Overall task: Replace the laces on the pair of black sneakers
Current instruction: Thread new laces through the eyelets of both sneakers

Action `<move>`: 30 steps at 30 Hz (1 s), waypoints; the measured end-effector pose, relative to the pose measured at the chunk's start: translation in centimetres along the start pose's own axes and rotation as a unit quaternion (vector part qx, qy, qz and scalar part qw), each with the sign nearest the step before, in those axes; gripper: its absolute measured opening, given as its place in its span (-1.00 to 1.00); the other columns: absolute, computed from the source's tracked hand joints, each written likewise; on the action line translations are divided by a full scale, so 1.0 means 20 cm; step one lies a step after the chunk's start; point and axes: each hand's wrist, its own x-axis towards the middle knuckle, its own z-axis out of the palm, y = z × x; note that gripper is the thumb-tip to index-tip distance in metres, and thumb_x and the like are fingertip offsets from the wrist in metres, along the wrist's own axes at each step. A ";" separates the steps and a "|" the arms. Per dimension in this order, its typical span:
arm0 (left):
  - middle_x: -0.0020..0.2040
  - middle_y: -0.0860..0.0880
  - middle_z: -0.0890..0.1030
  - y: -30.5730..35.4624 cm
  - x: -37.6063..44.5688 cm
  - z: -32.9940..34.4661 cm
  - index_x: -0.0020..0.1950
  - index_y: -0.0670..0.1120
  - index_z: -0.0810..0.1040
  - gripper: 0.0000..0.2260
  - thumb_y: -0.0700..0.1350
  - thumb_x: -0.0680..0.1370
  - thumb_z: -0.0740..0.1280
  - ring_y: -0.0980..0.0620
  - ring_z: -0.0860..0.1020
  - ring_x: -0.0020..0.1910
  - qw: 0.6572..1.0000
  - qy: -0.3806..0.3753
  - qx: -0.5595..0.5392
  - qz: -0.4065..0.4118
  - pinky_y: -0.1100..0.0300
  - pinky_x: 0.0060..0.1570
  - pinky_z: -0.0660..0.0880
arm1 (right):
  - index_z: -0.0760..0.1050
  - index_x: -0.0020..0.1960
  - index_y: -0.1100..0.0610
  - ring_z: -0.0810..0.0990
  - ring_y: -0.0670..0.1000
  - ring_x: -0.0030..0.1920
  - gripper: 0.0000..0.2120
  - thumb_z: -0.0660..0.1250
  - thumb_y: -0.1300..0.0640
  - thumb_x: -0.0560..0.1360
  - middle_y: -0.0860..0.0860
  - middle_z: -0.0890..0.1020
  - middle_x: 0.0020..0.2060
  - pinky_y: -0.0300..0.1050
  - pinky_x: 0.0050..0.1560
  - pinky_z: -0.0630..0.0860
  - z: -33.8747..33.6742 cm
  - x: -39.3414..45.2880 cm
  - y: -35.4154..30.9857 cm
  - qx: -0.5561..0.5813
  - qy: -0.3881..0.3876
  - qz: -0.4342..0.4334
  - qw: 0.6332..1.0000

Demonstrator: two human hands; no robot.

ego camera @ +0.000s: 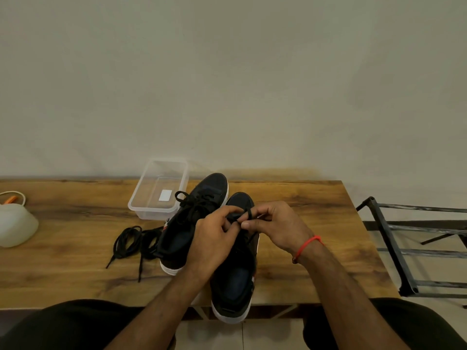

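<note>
Sneakers stand side by side on the bench, toes toward the wall. The right sneaker (233,281) sits nearer the front edge, its heel overhanging that edge, and both hands work above its tongue. The left hand (211,238) has its fingers curled and pinches a black lace (243,215) between thumb and forefinger over the eyelets. The right hand (275,227) is curled too, its thumb and fingertips pinching the same lace just beside the left hand's fingers, so the two grips nearly touch. A small loop of the lace stands up between them. A red thread (307,245) circles the right wrist.

The left sneaker (192,218) lies further back, touching the right one along its side; it is already laced, with a bow (192,202) tied over its tongue. Both have white soles.

Loose black laces (134,242) lie in a tangle on the wood just left of the left sneaker's heel, two ends trailing toward the front edge. Behind them, near the back edge and just beside the left sneaker's toe, stands a clear box (156,195) with a white label on its bottom. At the left end of the bench sits a white tub (16,229), with a cord and something orange behind it. Off the right end stands a dark metal rack (404,248) on the floor. The person's knees, in black, show below the front edge.
</note>
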 end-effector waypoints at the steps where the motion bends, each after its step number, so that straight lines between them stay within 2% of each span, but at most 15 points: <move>1: -0.38 0.06 0.59 0.00 0.00 0.01 0.18 0.07 0.66 -0.82 -0.09 0.58 0.43 0.19 0.55 -0.39 1.000 -0.008 -0.021 -0.014 0.39 -0.38 0.45 | 0.71 -0.08 0.09 0.69 0.01 -0.11 -0.94 0.50 0.22 0.47 -0.07 0.73 -0.20 0.10 0.09 0.64 0.00 0.00 0.00 -0.001 0.001 -0.001 1.000; 3: -0.36 0.03 0.63 0.01 0.00 0.01 0.12 0.08 0.69 -0.86 -0.09 0.59 0.42 0.19 0.58 -0.37 0.998 -0.027 -0.046 -0.039 0.42 -0.34 0.45 | 0.72 -0.10 0.04 0.69 0.01 -0.10 -0.91 0.50 0.21 0.47 -0.06 0.73 -0.20 0.11 0.08 0.64 0.00 0.01 0.01 -0.002 0.005 0.001 1.000; 6: -0.21 0.08 0.72 0.04 0.01 -0.01 0.13 0.03 0.71 -0.83 -0.16 0.61 0.38 0.23 0.67 -0.19 0.984 -0.069 -0.139 -0.089 0.40 -0.13 0.54 | 0.72 -0.10 -0.03 0.70 0.05 -0.07 -0.87 0.50 0.19 0.47 0.00 0.73 -0.16 0.13 0.09 0.64 -0.02 0.01 0.01 0.022 0.008 0.005 1.000; 8: -0.21 0.14 0.71 0.06 0.02 -0.03 0.11 -0.01 0.72 -0.80 -0.23 0.60 0.35 0.29 0.63 -0.23 0.972 -0.084 -0.186 -0.116 0.43 -0.20 0.51 | 0.72 -0.11 -0.04 0.70 0.02 -0.06 -0.87 0.49 0.19 0.47 -0.01 0.73 -0.16 0.10 0.09 0.64 -0.02 0.01 0.01 0.021 0.016 0.010 1.000; 10: -0.19 0.17 0.70 0.05 0.03 -0.04 0.08 0.04 0.72 -0.82 -0.20 0.60 0.38 0.29 0.62 -0.20 0.986 -0.065 -0.132 -0.083 0.45 -0.23 0.47 | 0.72 -0.10 -0.03 0.69 0.00 -0.07 -0.88 0.49 0.18 0.47 -0.01 0.73 -0.17 0.08 0.09 0.65 -0.02 0.00 0.01 0.015 0.017 0.014 1.000; 13: -0.10 0.21 0.67 0.02 0.03 -0.06 0.09 0.10 0.69 -0.85 -0.11 0.56 0.46 0.34 0.59 -0.07 0.999 -0.047 -0.003 0.002 0.48 -0.11 0.48 | 0.71 -0.08 0.02 0.70 0.04 -0.12 -0.91 0.50 0.19 0.47 0.05 0.73 -0.19 0.10 0.07 0.65 -0.03 0.00 0.00 0.025 0.013 0.013 1.000; 16: -0.14 0.16 0.66 0.02 0.05 -0.08 0.10 0.08 0.69 -0.82 -0.09 0.52 0.50 0.35 0.57 -0.15 0.997 -0.080 -0.015 -0.008 0.43 -0.14 0.48 | 0.71 -0.09 0.04 0.69 0.07 -0.14 -0.90 0.49 0.23 0.46 0.09 0.73 -0.19 0.13 0.08 0.64 -0.04 -0.01 -0.01 0.041 0.008 0.009 0.999; 19: -0.13 0.14 0.60 0.02 0.05 -0.09 0.02 0.00 0.71 -0.87 -0.08 0.48 0.53 0.34 0.53 -0.17 0.997 -0.055 0.051 0.032 0.46 -0.18 0.46 | 0.72 -0.09 0.01 0.70 0.10 -0.10 -0.89 0.50 0.21 0.46 0.08 0.73 -0.18 0.14 0.08 0.64 -0.04 -0.01 0.00 0.031 -0.002 0.012 0.999; 22: -0.10 0.13 0.55 0.03 0.07 -0.14 -0.07 0.02 0.65 -0.86 -0.01 0.45 0.55 0.20 0.51 -0.18 0.994 -0.040 0.096 0.044 0.34 -0.17 0.46 | 0.72 -0.08 0.04 0.70 0.07 -0.13 -0.90 0.50 0.22 0.46 0.10 0.73 -0.18 0.11 0.06 0.65 -0.04 -0.01 0.00 0.037 0.012 0.020 0.999; 25: -0.08 0.16 0.50 0.04 0.09 -0.21 -0.07 0.06 0.61 -0.88 0.03 0.49 0.51 0.20 0.48 -0.15 0.981 -0.042 0.173 0.077 0.28 -0.14 0.45 | 0.71 -0.06 0.09 0.68 0.01 -0.17 -0.91 0.49 0.23 0.47 0.13 0.72 -0.18 0.09 0.07 0.65 -0.05 -0.01 -0.01 0.043 0.016 0.026 0.999; 27: -0.07 0.17 0.49 0.04 0.11 -0.27 -0.05 0.08 0.61 -0.91 -0.01 0.51 0.49 0.18 0.47 -0.13 0.975 -0.009 0.203 0.088 0.21 -0.11 0.50 | 0.72 -0.06 0.07 0.69 0.04 -0.16 -0.91 0.50 0.22 0.46 0.13 0.72 -0.19 0.10 0.08 0.65 -0.04 -0.02 -0.01 0.044 0.012 0.024 0.999; 30: -0.10 0.10 0.55 0.03 0.11 -0.33 -0.02 0.04 0.64 -0.94 -0.10 0.54 0.46 0.11 0.51 -0.10 0.973 0.094 0.197 0.070 0.14 -0.05 0.55 | 0.70 -0.05 0.10 0.67 0.01 -0.18 -0.91 0.49 0.24 0.47 0.15 0.72 -0.17 0.08 0.07 0.65 -0.03 -0.02 -0.02 0.053 0.007 0.021 0.998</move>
